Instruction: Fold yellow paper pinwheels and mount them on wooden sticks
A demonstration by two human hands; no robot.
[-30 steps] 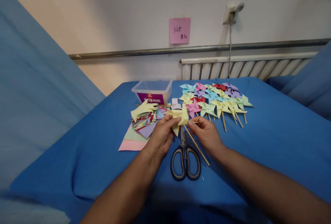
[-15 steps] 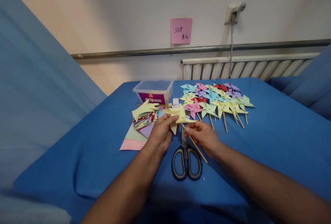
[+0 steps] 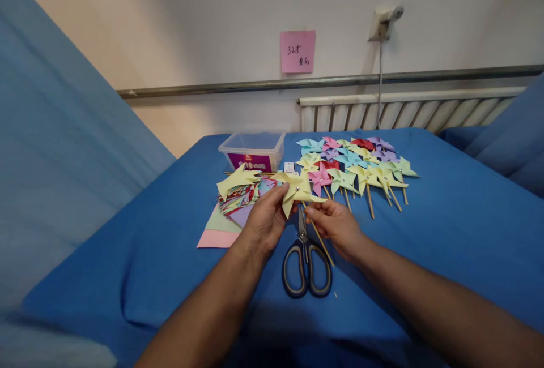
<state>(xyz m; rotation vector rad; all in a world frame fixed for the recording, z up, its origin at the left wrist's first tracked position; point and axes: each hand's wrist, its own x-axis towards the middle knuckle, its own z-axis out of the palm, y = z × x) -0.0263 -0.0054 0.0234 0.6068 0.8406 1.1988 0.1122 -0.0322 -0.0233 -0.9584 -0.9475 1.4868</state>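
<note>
The left hand (image 3: 266, 218) is gripping a pale-yellow folded-paper pinwheel (image 3: 302, 187) by its near-left side, the paper sitting at its 1 o'clock above the blue cloth-covered tabletop (image 3: 161, 209). The right hand (image 3: 335, 226) is pinching a thin tan wooden stick (image 3: 323, 246) near its upper end; its long axis is running from 11 o'clock to 5 o'clock. The pinwheel is lying at the right hand's 10 o'clock, nearer the left hand, with 1 pair of dark-handled metal scissors (image 3: 303, 235) resting at the pinwheel's 6 o'clock.

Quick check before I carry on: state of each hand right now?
Left hand: closed, holding a yellow pinwheel.
Right hand: curled at the stick; whether it grips it cannot be told.
</note>
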